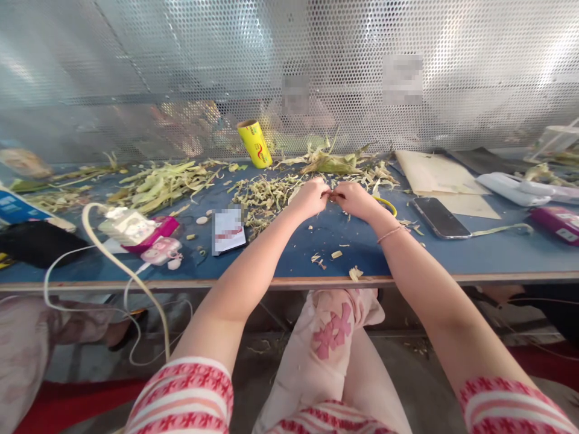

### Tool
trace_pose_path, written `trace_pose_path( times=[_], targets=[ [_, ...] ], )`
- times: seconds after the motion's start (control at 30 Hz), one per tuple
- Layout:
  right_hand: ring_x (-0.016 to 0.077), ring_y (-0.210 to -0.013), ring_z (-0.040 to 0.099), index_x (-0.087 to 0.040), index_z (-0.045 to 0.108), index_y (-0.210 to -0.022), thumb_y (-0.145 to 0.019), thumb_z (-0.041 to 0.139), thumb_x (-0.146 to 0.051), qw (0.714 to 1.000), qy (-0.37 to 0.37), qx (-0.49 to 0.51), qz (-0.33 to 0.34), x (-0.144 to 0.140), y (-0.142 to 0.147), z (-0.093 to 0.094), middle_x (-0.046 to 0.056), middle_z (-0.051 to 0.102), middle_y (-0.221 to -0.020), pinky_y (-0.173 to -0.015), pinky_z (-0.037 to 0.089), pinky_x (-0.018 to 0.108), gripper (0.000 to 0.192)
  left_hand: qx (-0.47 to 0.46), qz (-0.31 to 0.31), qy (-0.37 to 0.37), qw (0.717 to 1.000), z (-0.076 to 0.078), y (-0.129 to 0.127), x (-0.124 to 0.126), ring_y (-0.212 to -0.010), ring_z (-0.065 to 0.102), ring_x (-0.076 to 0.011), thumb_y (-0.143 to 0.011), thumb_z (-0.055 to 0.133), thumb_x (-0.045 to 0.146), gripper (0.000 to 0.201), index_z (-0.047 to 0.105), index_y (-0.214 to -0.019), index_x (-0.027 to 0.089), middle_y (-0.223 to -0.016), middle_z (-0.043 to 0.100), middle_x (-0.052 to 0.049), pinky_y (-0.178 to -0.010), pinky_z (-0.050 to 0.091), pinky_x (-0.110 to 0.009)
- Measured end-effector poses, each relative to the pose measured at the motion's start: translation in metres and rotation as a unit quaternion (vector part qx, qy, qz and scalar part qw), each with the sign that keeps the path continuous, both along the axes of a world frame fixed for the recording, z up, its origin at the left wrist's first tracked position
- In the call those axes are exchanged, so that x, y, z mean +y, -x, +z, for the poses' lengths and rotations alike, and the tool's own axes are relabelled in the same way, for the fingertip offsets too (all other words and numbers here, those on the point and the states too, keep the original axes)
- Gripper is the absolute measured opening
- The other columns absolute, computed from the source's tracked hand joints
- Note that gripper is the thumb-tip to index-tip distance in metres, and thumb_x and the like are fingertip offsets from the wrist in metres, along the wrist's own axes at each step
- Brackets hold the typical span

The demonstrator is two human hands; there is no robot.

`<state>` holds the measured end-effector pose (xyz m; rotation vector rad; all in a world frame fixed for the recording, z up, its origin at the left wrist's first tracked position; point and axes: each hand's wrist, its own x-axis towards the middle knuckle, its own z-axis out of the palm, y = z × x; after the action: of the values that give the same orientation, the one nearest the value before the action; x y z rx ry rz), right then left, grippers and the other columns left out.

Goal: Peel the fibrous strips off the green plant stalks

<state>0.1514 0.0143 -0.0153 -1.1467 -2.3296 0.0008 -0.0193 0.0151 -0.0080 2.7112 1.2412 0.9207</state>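
Desk edge: blue desk (452, 256) with a wooden lip, crumbs of husk strewn right up front.
Piece: a small, thin, pale-brownish scrap (332, 195), too tiny to tell more.
Grip: left hand (311, 198) and right hand (357, 200) meet fingertip to fingertip, both pinched tight on the piece between them, just above the desk.
Beside: a dark phone (440, 217) near the right wrist; a husk pile (266, 196) just left of the hands.
Further back: yellow roll (254, 143) lying tilted.
Behind: perforated metal screen (181, 60) along the desk.
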Motion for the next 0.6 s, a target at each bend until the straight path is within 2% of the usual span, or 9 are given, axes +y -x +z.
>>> trace_pose_path(
  times=[0.17,0.37,0.6],
  targets=[
    [0.0182,-0.073,0.052,-0.017,0.062,-0.066,-0.081,0.056,-0.017,0.998,0.012,0.054,-0.014,-0.0008,0.0019,-0.0001,0.007,0.061,-0.071,-0.071,0.038,0.030,0.016,-0.009,-0.019,0.024,0.999,0.0039,0.0028,-0.0010,-0.080,0.057,-0.0170,-0.082,0.050,0.011,0.023,0.073,-0.081,0.014,-0.080,0.059,-0.006,-0.080,0.045,-0.030],
    [0.0205,-0.079,0.055,-0.016,0.065,-0.069,-0.081,0.054,-0.017,0.998,0.005,0.056,-0.008,-0.0030,0.0016,0.0015,0.010,0.062,-0.075,-0.075,0.039,0.031,0.016,-0.010,-0.028,0.050,0.998,0.0070,0.0043,-0.0029,-0.079,0.056,-0.0174,-0.081,0.053,0.014,0.019,0.071,-0.080,0.013,-0.081,0.059,-0.007,-0.078,0.045,-0.031],
    [0.0189,-0.076,0.052,-0.017,0.061,-0.065,-0.081,0.052,-0.016,0.997,-0.006,0.081,-0.007,-0.0019,-0.0021,0.0044,0.007,0.059,-0.071,-0.074,0.039,0.031,0.019,-0.110,-0.012,0.115,0.987,0.0042,-0.0004,-0.0019,-0.091,0.060,-0.0168,-0.073,0.066,0.017,0.018,0.072,-0.089,0.013,-0.097,0.064,-0.008,-0.088,0.046,-0.030]
  ],
)
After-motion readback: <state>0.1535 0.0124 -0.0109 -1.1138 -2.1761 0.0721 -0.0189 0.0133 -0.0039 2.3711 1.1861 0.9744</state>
